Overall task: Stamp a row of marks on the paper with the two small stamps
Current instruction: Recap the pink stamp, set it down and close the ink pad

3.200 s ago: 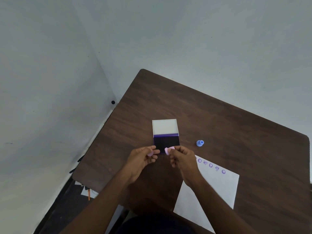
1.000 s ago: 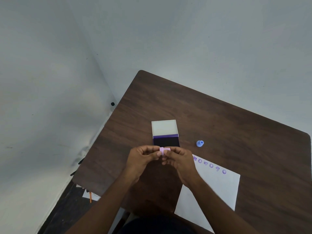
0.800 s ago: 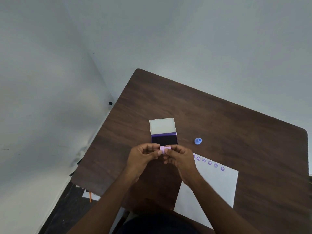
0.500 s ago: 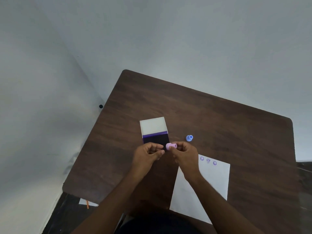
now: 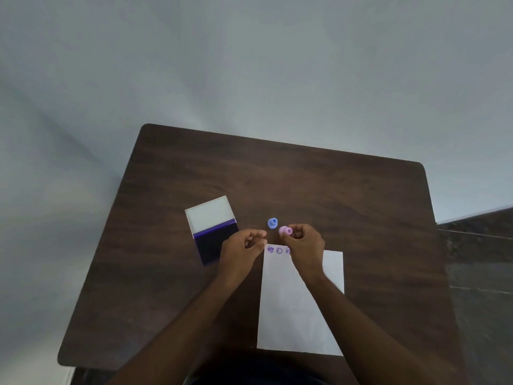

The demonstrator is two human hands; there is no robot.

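Landmark = paper [image 5: 299, 301], lying on the brown table [image 5: 333, 195].

Far left of paper: ink pad [image 5: 215, 243], lid open, dark pad face up, lower right corner under the person's wrist. Left hand [image 5: 241, 252] sits just left of paper's top-left corner; fingers loosely curled, tips near thumb, nothing seen between them, so prob. empty.

Just beyond paper's top edge, left part: blue stamp [image 5: 273, 223] standing on the table, untouched. Right next to it, pink stamp [image 5: 286, 231], pinched in right hand [image 5: 304, 245] fingertips, lying on its side w/ long axis roughly left-right, one round end pointing left toward the blue stamp.

Key relation: pink stamp is above the paper's top edge, by the row of purple marks [image 5: 277, 250]; right hand is nearer and has it. It looks headed for set-down beside the blue stamp or for tipping upright to print.

Hidden: right hand covers the row past the third mark, so count unknown. Can't tell which pink end is the printing face, or if inked.
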